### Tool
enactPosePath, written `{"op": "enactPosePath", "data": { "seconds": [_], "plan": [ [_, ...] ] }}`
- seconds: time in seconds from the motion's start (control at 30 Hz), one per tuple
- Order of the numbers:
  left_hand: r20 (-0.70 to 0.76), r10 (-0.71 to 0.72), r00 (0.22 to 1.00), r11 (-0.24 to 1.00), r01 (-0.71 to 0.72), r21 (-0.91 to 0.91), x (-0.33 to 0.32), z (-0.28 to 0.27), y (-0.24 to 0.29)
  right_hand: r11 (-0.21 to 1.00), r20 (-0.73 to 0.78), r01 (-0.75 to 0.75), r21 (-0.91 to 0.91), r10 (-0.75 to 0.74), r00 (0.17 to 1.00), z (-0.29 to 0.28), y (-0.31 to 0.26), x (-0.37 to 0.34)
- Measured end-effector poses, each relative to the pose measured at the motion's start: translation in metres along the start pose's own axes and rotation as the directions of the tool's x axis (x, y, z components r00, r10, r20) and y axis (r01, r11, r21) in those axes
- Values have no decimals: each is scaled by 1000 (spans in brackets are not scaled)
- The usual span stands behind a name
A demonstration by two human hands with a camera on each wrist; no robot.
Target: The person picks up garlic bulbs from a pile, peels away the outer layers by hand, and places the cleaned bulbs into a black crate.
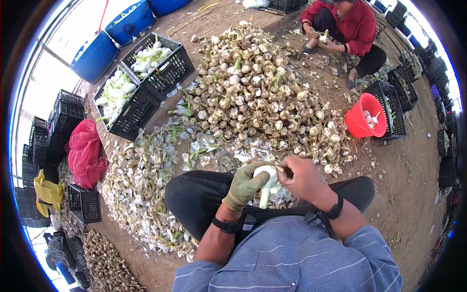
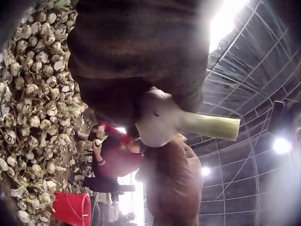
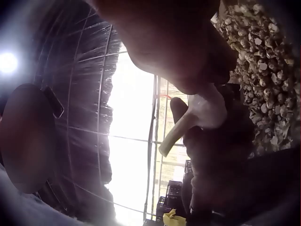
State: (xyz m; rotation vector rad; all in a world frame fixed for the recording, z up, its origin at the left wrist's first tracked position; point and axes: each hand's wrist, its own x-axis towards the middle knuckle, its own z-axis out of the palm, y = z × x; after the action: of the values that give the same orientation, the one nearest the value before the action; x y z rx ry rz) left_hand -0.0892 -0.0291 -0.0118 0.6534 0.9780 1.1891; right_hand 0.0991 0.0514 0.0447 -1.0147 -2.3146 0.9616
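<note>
A white garlic bulb point(image 1: 265, 176) with a short pale green stem hangs stem-down in front of the lap. The gloved left hand point(image 1: 247, 185) grips it, thumb across its face. The bare right hand point(image 1: 302, 179) is at the bulb's upper right side, its thumb and forefinger pinched together there; whatever lies between them is too small to tell. In the left wrist view the bulb point(image 2: 159, 117) shows smooth and white, the right hand point(image 2: 173, 181) close beneath it. The right wrist view has the bulb point(image 3: 207, 107) between both hands.
A large heap of unpeeled garlic point(image 1: 253, 92) lies ahead, with peelings point(image 1: 141, 194) to the left. Black crates point(image 1: 129, 104) of trimmed garlic stand front left. A red bucket point(image 1: 366, 117) is at the right, near a seated person in red point(image 1: 357, 29).
</note>
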Motion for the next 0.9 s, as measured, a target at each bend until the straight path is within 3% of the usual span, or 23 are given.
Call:
{"op": "enactPosePath", "data": {
  "seconds": [0.03, 0.13, 0.23, 0.27, 0.33, 0.37, 0.4, 0.47, 0.5, 0.53, 0.6, 0.67, 0.77, 0.8, 0.83, 0.9],
  "plan": [
    [30, -16, 999, 1000, 16, -3, -2, 0, 4, 999, -15, -17, 31, 18, 1000, -1, 2, 4],
    [85, -27, 996, 1000, 28, -1, -4, -3, 7, 920, -88, -279, 277, 314, 946, -16, 15, 11],
    [-18, 17, 1000, 992, -19, -121, -6, 1, 6, 731, 114, -449, 514, 461, 880, -40, 25, 15],
    [-30, 24, 999, 986, -29, -167, -3, 0, 6, 936, 176, -347, 57, 332, 927, -43, 22, 15],
    [-67, 4, 998, 989, -14, -148, -1, -2, 9, 987, -27, -35, -156, 32, 999, -23, 35, 6],
    [-87, -2, 996, 990, -11, -141, 0, -3, 10, 952, -95, 110, -284, -142, 985, -15, 41, 2],
    [-143, -24, 989, 988, 2, -152, 4, -3, 9, 980, -102, 99, -170, -118, 988, -15, 37, 3],
    [-254, -90, 963, 983, 45, -178, 6, 0, 0, 1000, 41, -14, 3, 14, 999, -14, 24, 1],
    [-280, -41, 959, 996, 15, -93, 7, 2, -1, 993, 113, -81, 80, 72, 991, -12, 15, 2],
    [-297, 13, 955, 1000, -16, -6, 9, 5, -2, 996, 147, -80, 31, 75, 986, -6, 5, 3],
    [-295, -169, 941, 966, 98, -241, 15, -5, -8, 998, 55, 47, -33, -46, 997, 3, -15, 7],
    [-299, 21, 954, 997, -43, -66, 11, -1, -14, 988, -5, 136, -69, -137, 991, 9, -18, 11],
    [-263, 48, 963, 999, -42, 29, 5, 2, -4, 992, -86, 123, 16, -121, 989, 22, 12, 8],
    [-255, -8, 967, 998, -6, -55, 7, 1, -4, 985, -138, 167, 43, -159, 977, 23, 19, 10],
    [-239, -65, 969, 990, 32, -138, 9, 1, -4, 975, -122, 15, 222, 12, 992, 24, 24, 9],
    [-230, -57, 971, 993, 32, -111, 5, 0, 3, 799, -8, -276, 534, 331, 944, 23, 29, 8]
  ]
}}
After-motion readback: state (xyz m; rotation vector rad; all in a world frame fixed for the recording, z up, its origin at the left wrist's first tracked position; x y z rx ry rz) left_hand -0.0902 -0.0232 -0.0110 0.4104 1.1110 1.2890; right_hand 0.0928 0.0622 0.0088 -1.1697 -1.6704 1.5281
